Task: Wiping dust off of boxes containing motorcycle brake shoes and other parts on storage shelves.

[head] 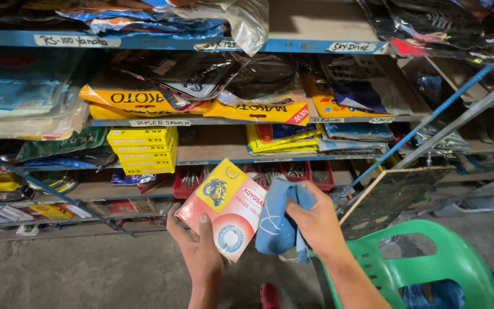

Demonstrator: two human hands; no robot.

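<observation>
My left hand (196, 246) holds a flat red, yellow and white cardboard box (224, 206) by its lower left corner, thumb lying across its front. My right hand (315, 220) grips a bunched blue cloth (278, 220) that presses against the box's right side. Both hands are low in the middle of the view, in front of a blue metal shelf rack (161, 41).
The rack holds bagged parts, a stack of yellow boxes (143, 150) and red bins (293, 171) of small hardware. A green plastic chair (430, 257) stands at the lower right, with a dark board (393, 197) leaning behind it. Grey concrete floor lies below.
</observation>
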